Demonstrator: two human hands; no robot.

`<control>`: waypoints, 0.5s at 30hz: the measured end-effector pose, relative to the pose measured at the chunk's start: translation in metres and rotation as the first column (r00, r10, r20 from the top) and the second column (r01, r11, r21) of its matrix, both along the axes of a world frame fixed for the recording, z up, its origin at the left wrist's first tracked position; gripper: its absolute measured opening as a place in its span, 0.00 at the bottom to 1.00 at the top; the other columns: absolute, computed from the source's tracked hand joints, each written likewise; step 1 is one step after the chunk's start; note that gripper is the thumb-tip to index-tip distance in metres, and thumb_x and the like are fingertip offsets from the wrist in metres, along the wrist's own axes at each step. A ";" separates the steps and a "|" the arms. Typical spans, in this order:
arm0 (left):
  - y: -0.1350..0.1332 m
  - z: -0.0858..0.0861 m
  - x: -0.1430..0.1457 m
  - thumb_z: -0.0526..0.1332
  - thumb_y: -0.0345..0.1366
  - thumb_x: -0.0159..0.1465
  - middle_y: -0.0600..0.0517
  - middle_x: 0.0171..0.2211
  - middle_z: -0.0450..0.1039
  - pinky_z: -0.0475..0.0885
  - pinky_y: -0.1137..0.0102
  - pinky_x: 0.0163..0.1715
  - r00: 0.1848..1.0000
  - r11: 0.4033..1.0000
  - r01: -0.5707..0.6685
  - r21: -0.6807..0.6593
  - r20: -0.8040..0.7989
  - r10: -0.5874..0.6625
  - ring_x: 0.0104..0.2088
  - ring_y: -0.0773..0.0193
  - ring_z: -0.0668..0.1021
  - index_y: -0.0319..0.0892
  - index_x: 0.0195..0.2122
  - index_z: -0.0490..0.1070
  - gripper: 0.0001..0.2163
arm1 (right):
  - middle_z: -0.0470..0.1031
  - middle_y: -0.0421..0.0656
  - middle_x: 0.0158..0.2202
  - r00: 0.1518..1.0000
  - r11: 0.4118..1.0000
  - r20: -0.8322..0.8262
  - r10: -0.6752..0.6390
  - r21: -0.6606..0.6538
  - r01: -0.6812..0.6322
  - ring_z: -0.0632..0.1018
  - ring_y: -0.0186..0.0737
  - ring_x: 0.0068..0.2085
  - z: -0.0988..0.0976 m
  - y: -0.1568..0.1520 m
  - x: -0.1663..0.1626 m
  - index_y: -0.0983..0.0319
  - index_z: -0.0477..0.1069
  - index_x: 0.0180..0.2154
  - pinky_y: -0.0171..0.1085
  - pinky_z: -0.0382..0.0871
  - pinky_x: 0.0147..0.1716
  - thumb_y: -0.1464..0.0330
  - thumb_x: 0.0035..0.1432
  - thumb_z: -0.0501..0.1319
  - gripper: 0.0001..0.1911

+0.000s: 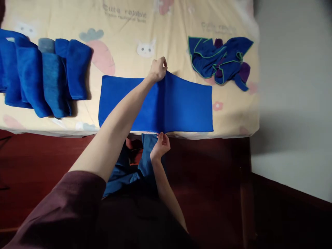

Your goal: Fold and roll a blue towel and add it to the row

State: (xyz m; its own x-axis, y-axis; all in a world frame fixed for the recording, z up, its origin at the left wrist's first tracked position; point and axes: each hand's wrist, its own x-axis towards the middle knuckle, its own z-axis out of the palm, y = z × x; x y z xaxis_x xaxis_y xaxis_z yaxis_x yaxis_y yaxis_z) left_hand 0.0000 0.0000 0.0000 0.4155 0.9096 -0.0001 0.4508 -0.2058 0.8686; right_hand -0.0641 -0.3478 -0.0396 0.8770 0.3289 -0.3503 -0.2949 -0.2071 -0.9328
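Observation:
A bright blue cloth (186,103) lies flat on the bed's yellow cartoon-print sheet (129,52), its near edge at the mattress edge. My left hand (157,69) reaches over it and pinches the cloth's far edge at the middle, lifting a ridge. My right hand (161,144) pinches the near edge at the middle, directly opposite. A crease runs between the two hands.
Several folded blue towels (44,76) lie in a row at the left of the bed. A crumpled heap of dark blue and purple cloths (220,60) sits at the right. A dark red bed frame (215,166) runs along the front; grey floor (293,86) lies to the right.

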 end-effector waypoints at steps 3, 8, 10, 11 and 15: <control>-0.011 0.034 -0.005 0.61 0.27 0.62 0.46 0.33 0.76 0.71 0.64 0.49 0.997 0.997 -0.039 0.063 -0.065 0.043 0.41 0.55 0.77 0.44 0.37 0.72 0.06 | 0.82 0.50 0.37 0.998 0.998 0.048 -0.040 0.041 0.038 0.85 0.45 0.40 0.017 -0.004 -0.002 0.65 0.72 0.44 0.45 0.82 0.46 0.48 0.57 0.68 0.28; -0.032 0.101 -0.028 0.63 0.30 0.65 0.48 0.31 0.76 0.72 0.67 0.48 0.997 0.996 -0.080 0.042 -0.011 0.081 0.42 0.56 0.79 0.42 0.41 0.72 0.04 | 0.83 0.52 0.41 0.979 0.987 0.195 -0.060 0.155 0.030 0.85 0.47 0.43 0.050 -0.018 -0.001 0.66 0.72 0.50 0.47 0.82 0.49 0.49 0.57 0.69 0.31; -0.040 0.127 -0.043 0.63 0.31 0.65 0.49 0.30 0.75 0.72 0.67 0.48 0.994 0.994 -0.105 0.013 0.040 0.104 0.42 0.56 0.80 0.41 0.41 0.72 0.04 | 0.83 0.54 0.42 0.958 0.983 0.284 -0.050 0.186 -0.004 0.85 0.49 0.45 0.063 -0.024 0.004 0.68 0.75 0.47 0.49 0.81 0.50 0.49 0.58 0.69 0.29; -0.044 0.140 -0.051 0.63 0.31 0.66 0.49 0.29 0.74 0.72 0.66 0.48 0.992 0.994 -0.111 0.006 0.068 0.110 0.42 0.56 0.80 0.41 0.42 0.72 0.04 | 0.83 0.56 0.43 0.945 0.979 0.322 -0.052 0.202 -0.015 0.85 0.50 0.45 0.069 -0.027 0.007 0.68 0.76 0.46 0.50 0.81 0.50 0.49 0.58 0.69 0.29; -0.057 0.188 -0.088 0.63 0.30 0.67 0.51 0.27 0.71 0.75 0.63 0.44 0.970 0.991 -0.128 0.027 0.212 0.120 0.36 0.58 0.81 0.40 0.42 0.71 0.04 | 0.83 0.57 0.45 0.915 0.964 0.399 -0.053 0.258 -0.057 0.85 0.54 0.47 0.098 -0.026 0.028 0.68 0.78 0.46 0.52 0.82 0.51 0.48 0.57 0.69 0.30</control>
